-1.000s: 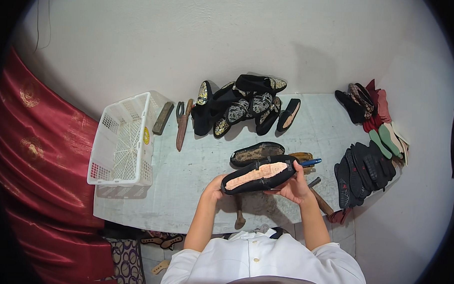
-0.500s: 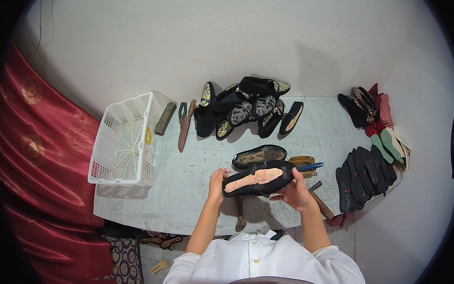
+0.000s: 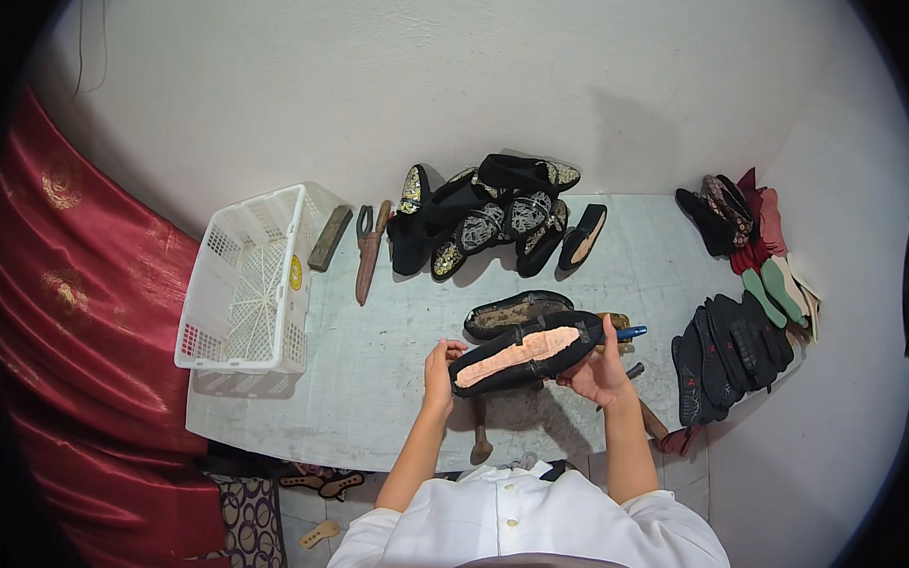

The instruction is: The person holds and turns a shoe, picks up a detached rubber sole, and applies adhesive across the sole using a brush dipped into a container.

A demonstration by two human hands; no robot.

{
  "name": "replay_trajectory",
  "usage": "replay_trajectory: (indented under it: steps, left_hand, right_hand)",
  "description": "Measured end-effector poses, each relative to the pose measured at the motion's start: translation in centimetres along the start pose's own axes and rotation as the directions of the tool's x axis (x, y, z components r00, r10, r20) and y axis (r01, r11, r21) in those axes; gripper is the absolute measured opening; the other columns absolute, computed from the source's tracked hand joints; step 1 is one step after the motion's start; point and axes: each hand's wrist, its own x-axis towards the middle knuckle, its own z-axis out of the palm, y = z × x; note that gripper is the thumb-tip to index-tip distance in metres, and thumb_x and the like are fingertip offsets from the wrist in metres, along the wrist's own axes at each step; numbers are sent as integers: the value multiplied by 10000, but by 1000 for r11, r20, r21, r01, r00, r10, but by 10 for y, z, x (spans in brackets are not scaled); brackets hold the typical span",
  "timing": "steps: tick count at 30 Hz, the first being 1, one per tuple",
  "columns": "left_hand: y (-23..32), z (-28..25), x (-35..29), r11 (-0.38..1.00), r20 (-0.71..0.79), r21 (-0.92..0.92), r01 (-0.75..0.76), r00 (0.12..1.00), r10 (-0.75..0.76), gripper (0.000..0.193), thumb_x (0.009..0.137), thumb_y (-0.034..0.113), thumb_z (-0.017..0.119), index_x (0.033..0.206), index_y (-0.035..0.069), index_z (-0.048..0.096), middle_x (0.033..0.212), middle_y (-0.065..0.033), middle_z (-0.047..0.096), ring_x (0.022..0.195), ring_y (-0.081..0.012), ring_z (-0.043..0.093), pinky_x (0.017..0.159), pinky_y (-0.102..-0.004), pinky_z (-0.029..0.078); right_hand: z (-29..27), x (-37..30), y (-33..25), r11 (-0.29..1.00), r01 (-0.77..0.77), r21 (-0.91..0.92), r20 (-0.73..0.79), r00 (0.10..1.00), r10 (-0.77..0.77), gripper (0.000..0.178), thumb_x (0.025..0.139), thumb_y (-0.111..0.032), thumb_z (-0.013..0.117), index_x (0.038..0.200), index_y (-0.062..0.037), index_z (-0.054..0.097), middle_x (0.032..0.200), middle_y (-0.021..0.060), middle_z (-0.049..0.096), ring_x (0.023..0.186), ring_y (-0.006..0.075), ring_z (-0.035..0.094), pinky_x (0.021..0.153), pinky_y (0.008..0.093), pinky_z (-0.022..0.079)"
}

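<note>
A black shoe [image 3: 520,359] is held sole-up between my two hands, with a pale tan strip along the middle of its underside. My left hand [image 3: 439,372] grips one end with closed fingers. Around the other end closes my right hand [image 3: 602,374], its thumb toward the far edge. A blue pen-like stick [image 3: 630,333] shows just beyond the right hand; whether that hand touches it I cannot tell. Behind the held shoe lies a black shoe form [image 3: 493,317] with a worn brownish underside, partly covered.
A white plastic basket [image 3: 304,229] stands left, beside a dark block [image 3: 330,238] and pincers [image 3: 366,226]. Black shoes with sequins [image 3: 477,225] are heaped at the back. Dark soles [image 3: 728,344] stack at right. A hammer [image 3: 654,423] lies partly behind my right arm.
The held shoe has tilted, its right end swinging away from me, and shifted slightly right. My right hand has moved a little right with it. The left hand stays at its end.
</note>
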Motion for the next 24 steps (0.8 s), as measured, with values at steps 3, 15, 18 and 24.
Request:
replay_trajectory:
  steps: [3, 15, 18, 24]
  left_hand:
    - [-2, -3, 3, 1000, 21, 15, -16, 1000, 15, 401, 945, 312, 354, 802, 16, 582, 689, -3, 474, 658, -87, 435, 631, -227, 369]
    - [4, -10, 2, 991, 100, 129, -42, 995, 29, 399, 938, 291, 336, 806, 5, 581, 755, -49, 558, 714, -120, 481, 707, -260, 397]
    - [5, -9, 1, 988, 102, 139, -62, 994, 48, 391, 940, 277, 337, 807, 5, 585, 750, -51, 560, 731, -117, 491, 713, -258, 399]
    - [-4, -11, -7, 940, 260, 31, -339, 911, 320, 326, 821, 262, 609, 1013, 9, 534, 957, -70, 561, 841, -160, 542, 820, -264, 412]
  right_hand:
    - [4, 0, -4, 996, -79, 50, 44, 996, 76, 757, 806, -718, 260, 1197, -119, 509, 1077, 98, 596, 871, 267, 579, 705, 375, 453]
    - [3, 15, -3, 995, -88, 49, 127, 989, 81, 438, 867, -453, 486, 1123, -104, 552, 1067, 65, 603, 900, 203, 583, 752, 361, 480]
    - [4, 14, -2, 996, -75, 55, 42, 996, 72, 400, 866, -419, 516, 1108, -103, 562, 1035, 56, 613, 910, 190, 572, 768, 348, 471]
    - [11, 7, 0, 998, 10, -66, -66, 998, -14, 337, 887, -409, 497, 1036, -117, 576, 952, 18, 609, 823, 139, 531, 687, 301, 421]
